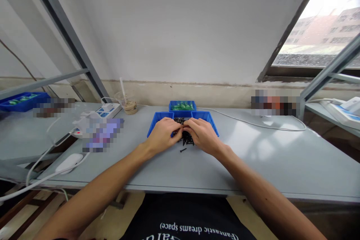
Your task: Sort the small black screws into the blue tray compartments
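A pile of small black screws [188, 138] lies on the table between my hands, and one loose screw [183, 150] lies a little nearer to me. My left hand [163, 134] is closed over the left of the pile, fingers bent and thumb drawn in. From the right, my right hand [203, 134] meets it, its fingertips pinched together above the screws. Whatever the fingertips hold is too small and covered to make out. Just beyond the hands stand a left blue bin [153, 123], a right blue bin [215, 124] and a middle blue bin [182, 114], partly covered by my hands.
Behind these, another blue bin [172, 107] holds green packets [182, 105]. To the left are a cup with a straw [129, 107], power strips [111, 110], a white plug or adapter [69, 163] and cables. A white cable [253, 122] runs along the right side.
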Motion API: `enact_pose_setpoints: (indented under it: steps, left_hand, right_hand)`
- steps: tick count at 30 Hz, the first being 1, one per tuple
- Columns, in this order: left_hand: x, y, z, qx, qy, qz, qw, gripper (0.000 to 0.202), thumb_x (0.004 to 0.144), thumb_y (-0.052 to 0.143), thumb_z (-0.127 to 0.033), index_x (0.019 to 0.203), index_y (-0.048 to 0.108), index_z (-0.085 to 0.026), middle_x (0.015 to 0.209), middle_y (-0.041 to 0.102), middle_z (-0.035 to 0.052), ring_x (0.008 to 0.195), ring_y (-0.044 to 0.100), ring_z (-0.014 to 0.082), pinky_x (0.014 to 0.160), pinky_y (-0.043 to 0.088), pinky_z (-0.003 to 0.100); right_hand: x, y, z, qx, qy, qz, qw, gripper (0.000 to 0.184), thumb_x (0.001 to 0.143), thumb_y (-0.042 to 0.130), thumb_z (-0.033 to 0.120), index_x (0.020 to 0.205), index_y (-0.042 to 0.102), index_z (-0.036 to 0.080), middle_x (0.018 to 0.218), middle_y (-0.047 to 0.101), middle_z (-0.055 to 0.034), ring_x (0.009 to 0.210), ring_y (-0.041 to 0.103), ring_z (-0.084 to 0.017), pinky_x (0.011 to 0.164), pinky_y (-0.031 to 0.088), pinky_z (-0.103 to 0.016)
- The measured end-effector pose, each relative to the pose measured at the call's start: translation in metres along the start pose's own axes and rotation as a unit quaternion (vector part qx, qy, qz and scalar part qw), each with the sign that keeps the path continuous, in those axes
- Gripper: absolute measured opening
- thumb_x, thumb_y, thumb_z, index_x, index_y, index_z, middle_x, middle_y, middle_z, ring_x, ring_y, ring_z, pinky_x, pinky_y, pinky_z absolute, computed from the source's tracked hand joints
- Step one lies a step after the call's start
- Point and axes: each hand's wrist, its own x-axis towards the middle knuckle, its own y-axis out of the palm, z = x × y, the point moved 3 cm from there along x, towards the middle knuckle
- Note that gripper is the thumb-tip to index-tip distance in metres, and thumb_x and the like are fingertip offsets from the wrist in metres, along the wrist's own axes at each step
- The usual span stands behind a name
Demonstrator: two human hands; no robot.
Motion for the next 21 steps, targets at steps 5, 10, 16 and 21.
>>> enact_pose_setpoints:
  steps: [5,10,16,21]
  left_hand:
    - [0.0007,-0.0005,-0.0009,-0.004,0.005,-0.001,1.000,0.021,0.100,0.052,-0.024,0.089,0.069,-0.018,0.079,0.072,0.0012,0.073,0.063,0.0169,0.082,0.045,0.034]
    - [0.0010,0.0003,-0.0003,-0.010,0.021,-0.011,1.000,0.022,0.100,0.052,-0.024,0.088,0.070,-0.017,0.079,0.073,0.0016,0.072,0.064,0.0164,0.082,0.045,0.034]
    - [0.0008,0.0018,0.0007,-0.009,0.031,-0.026,0.999,0.022,0.100,0.053,-0.024,0.089,0.071,-0.018,0.078,0.073,0.0010,0.070,0.063,0.0156,0.082,0.046,0.034]
    - [0.0005,0.0019,-0.0007,-0.003,0.034,-0.030,0.999,0.021,0.100,0.054,-0.024,0.091,0.072,-0.018,0.077,0.073,0.0006,0.072,0.064,0.0160,0.084,0.046,0.034]
  right_hand:
    - [-0.0003,0.0019,-0.0008,-0.006,0.004,-0.004,1.000,0.019,0.108,0.041,0.024,0.097,0.056,0.020,0.091,0.071,-0.0035,0.075,0.058,-0.016,0.073,0.037,-0.030]
    - [-0.0007,0.0033,-0.0014,-0.008,0.007,-0.002,1.000,0.019,0.109,0.040,0.024,0.096,0.054,0.020,0.089,0.071,-0.0034,0.073,0.058,-0.016,0.071,0.036,-0.030]
    - [0.0000,0.0030,-0.0018,-0.017,0.004,0.004,1.000,0.024,0.110,0.037,0.025,0.094,0.055,0.020,0.087,0.069,-0.0031,0.070,0.054,-0.015,0.070,0.035,-0.029]
    - [0.0001,0.0031,-0.0022,-0.029,-0.001,0.014,0.999,0.032,0.110,0.033,0.026,0.088,0.055,0.019,0.084,0.066,-0.0035,0.067,0.050,-0.015,0.069,0.034,-0.030]
